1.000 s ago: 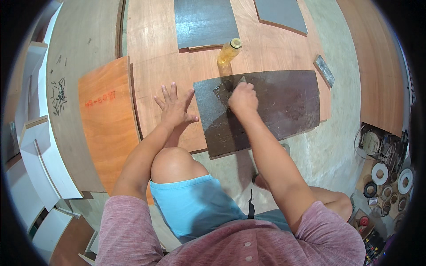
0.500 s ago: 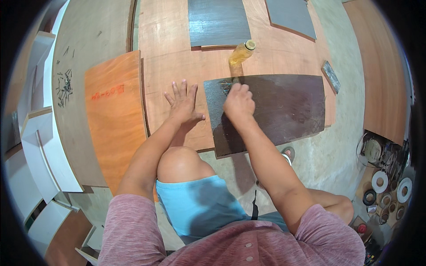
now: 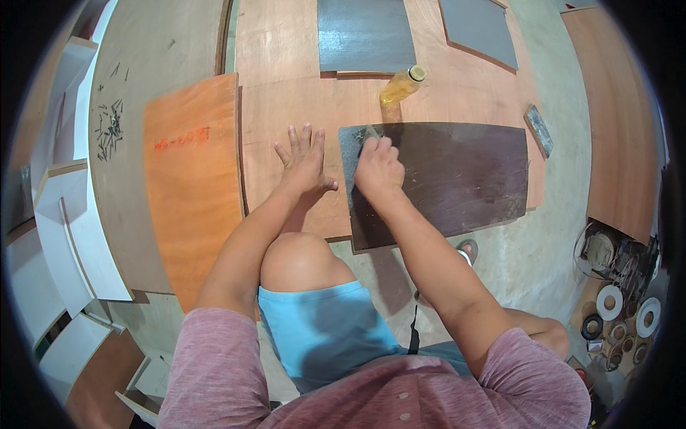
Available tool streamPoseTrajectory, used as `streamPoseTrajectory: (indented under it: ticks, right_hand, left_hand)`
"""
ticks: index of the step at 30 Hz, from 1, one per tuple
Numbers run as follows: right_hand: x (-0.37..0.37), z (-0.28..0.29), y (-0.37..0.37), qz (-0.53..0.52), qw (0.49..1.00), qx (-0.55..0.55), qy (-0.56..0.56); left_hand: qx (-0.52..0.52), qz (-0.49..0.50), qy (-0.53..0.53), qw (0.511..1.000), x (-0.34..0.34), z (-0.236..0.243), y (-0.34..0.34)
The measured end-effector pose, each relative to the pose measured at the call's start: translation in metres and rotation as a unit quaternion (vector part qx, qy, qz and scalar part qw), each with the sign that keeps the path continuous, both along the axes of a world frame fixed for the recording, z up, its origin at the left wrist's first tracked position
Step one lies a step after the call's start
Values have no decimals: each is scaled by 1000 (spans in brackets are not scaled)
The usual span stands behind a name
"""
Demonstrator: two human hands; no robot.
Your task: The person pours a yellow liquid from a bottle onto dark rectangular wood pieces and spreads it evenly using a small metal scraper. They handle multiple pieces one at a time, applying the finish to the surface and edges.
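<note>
My right hand [image 3: 380,168] is closed over the upper left part of a dark brown panel [image 3: 457,179]. A small greyish tool [image 3: 372,133] sticks out past its fingers; its kind is mostly hidden by the hand. Pale marks lie on the panel around its tip. My left hand [image 3: 305,166] rests flat with fingers spread on the light plywood sheet [image 3: 275,93], just left of the dark panel, and holds nothing. Behind the panel stands a clear bottle of yellow liquid [image 3: 401,86].
Two grey panels [image 3: 366,36] [image 3: 480,32] lie farther back on the plywood. An orange board [image 3: 193,207] is at the left, beside scattered screws or nails [image 3: 110,130]. A small grey block [image 3: 539,130] sits at the right. Tape rolls [image 3: 609,303] are at the lower right.
My right hand has shifted slightly left along the dark panel's upper left part, with the tool in it. My left hand stays spread on the plywood. The view has shifted slightly.
</note>
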State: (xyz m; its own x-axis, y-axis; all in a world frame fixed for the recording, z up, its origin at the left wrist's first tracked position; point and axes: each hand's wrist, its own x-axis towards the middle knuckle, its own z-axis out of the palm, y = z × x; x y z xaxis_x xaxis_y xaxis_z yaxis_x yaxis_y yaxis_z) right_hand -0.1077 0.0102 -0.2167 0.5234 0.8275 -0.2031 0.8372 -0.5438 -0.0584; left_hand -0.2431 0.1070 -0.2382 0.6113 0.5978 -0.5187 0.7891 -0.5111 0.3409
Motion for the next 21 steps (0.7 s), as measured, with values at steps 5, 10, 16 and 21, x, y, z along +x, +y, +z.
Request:
streamPoseTrajectory:
  ticks: [5,10,16,21]
  right_hand:
    - [-11,-28,16,77,996,36,0]
    - [-7,1,0,161,986,45,11]
    - [47,-9,-12,212,972,86,-42]
    - [23,-11,-61,302,951,70,-9]
  left_hand:
    - [0,-10,-21,1000,3,-1,1]
    - [4,5,-27,1000,-9,-14,2]
    - [9,-14,-21,1000,1,-9,2]
    - [6,-7,-31,999,-5,-9,3]
